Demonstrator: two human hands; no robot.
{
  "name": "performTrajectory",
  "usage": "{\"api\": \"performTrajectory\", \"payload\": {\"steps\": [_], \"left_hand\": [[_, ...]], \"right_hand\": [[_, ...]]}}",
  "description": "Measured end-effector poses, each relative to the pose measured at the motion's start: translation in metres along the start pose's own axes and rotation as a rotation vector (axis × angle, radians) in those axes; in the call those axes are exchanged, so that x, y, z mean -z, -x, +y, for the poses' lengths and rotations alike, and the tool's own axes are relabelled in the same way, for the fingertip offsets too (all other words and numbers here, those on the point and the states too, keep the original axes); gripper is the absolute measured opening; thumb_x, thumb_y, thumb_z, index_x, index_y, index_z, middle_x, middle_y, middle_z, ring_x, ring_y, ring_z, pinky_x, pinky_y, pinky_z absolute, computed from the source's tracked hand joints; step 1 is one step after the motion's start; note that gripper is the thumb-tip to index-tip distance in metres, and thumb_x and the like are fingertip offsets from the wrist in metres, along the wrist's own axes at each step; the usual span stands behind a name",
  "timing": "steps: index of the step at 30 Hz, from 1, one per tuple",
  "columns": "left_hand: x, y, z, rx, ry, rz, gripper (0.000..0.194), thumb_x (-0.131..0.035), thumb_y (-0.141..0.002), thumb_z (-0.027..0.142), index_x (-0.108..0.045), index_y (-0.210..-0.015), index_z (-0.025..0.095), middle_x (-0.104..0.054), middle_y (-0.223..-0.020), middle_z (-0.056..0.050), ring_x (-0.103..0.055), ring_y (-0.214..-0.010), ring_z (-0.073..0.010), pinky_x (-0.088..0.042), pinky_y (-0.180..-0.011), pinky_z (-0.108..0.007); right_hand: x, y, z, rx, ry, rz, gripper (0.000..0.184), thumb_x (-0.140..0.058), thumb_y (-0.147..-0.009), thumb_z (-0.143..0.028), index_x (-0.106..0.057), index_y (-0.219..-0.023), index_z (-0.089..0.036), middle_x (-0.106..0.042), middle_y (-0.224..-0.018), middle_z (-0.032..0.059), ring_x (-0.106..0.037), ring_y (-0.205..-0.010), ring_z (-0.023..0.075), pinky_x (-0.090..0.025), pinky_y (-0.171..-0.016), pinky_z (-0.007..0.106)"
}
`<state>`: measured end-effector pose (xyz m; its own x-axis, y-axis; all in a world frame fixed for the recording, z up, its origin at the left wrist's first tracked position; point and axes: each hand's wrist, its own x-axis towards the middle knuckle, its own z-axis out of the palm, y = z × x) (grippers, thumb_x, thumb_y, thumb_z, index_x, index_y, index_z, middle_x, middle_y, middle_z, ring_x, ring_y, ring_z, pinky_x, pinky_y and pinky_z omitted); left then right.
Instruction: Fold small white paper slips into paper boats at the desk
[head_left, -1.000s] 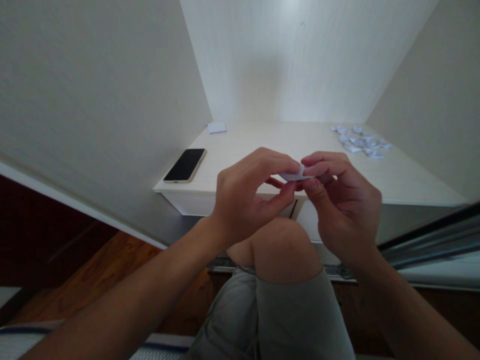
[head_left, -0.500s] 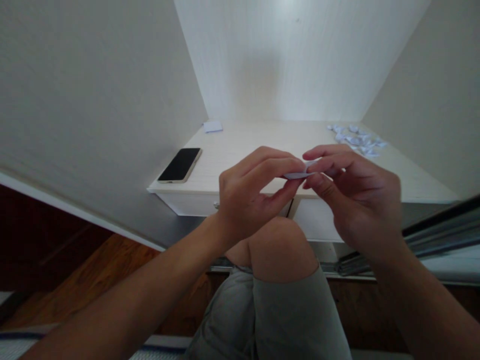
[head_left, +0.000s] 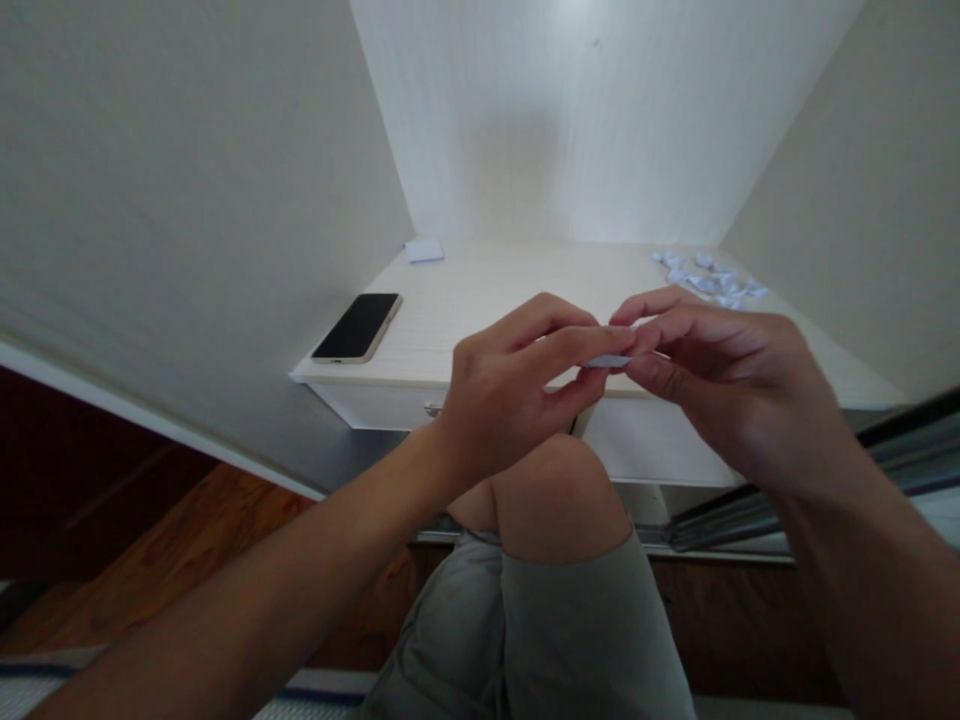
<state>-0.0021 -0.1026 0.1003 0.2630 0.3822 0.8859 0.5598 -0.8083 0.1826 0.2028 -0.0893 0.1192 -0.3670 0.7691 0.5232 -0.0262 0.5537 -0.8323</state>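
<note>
My left hand (head_left: 517, 390) and my right hand (head_left: 720, 385) meet in front of me, above my raised knee. Both pinch a small folded piece of white paper (head_left: 609, 360) between thumb and fingers; only a thin sliver of it shows between the fingertips. The hands hover just over the front edge of a pale wooden desk (head_left: 525, 290).
A black phone (head_left: 356, 327) lies on the desk's left front corner. A small white paper stack (head_left: 424, 251) sits at the back left. Several small folded paper pieces (head_left: 705, 275) are heaped at the back right. Walls close the desk in on three sides. Drawer fronts sit below the edge.
Both hands have drifted slightly right and the right hand has flattened out, with the paper now pinched thinner between the fingertips. The view shifted a little.
</note>
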Motion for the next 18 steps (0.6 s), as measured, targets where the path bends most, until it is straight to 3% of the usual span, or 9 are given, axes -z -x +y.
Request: {"api": "performTrajectory", "payload": {"steps": [4,7,11,18], "left_hand": [[0.0024,0.0001,0.0005,-0.038,0.011,-0.012,0.028,-0.074,-0.086,0.013,-0.077,-0.108,0.030,-0.079,-0.102,0.000,-0.075,-0.085,-0.0132,-0.061,-0.074,-0.024],[0.0035,-0.0005,0.0007,-0.046,-0.050,-0.006,0.027,-0.074,-0.088,0.015,-0.076,-0.110,0.030,-0.080,-0.103,0.000,-0.076,-0.086,-0.0138,-0.061,-0.074,-0.025],[0.0030,-0.0026,0.0002,-0.097,-0.080,0.045,0.021,-0.076,-0.089,0.016,-0.077,-0.108,0.024,-0.079,-0.099,-0.001,-0.075,-0.084,-0.0129,-0.061,-0.075,-0.024],[0.0023,-0.0007,-0.0016,-0.140,-0.074,0.036,0.021,-0.075,-0.091,0.014,-0.075,-0.109,0.024,-0.079,-0.100,-0.001,-0.075,-0.086,-0.0112,-0.060,-0.074,-0.022]], "right_hand": [[0.0056,-0.0028,-0.0048,-0.040,0.029,-0.073,0.012,-0.085,-0.083,-0.036,-0.079,-0.080,-0.026,-0.073,-0.110,0.0069,-0.069,-0.100,0.0243,-0.060,-0.088,0.042],[0.0065,-0.0029,-0.0090,0.071,0.142,-0.101,0.003,-0.079,-0.089,-0.029,-0.079,-0.087,-0.027,-0.073,-0.112,0.0062,-0.069,-0.103,0.0248,-0.059,-0.088,0.042],[0.0064,-0.0016,-0.0104,0.207,0.288,-0.110,0.010,-0.073,-0.093,-0.022,-0.077,-0.097,-0.030,-0.071,-0.112,0.0051,-0.067,-0.104,0.0241,-0.058,-0.087,0.042],[0.0110,-0.0038,-0.0084,0.189,0.356,-0.137,0.008,-0.073,-0.092,-0.023,-0.076,-0.089,-0.030,-0.066,-0.114,0.0063,-0.065,-0.105,0.0253,-0.060,-0.080,0.040]]}}
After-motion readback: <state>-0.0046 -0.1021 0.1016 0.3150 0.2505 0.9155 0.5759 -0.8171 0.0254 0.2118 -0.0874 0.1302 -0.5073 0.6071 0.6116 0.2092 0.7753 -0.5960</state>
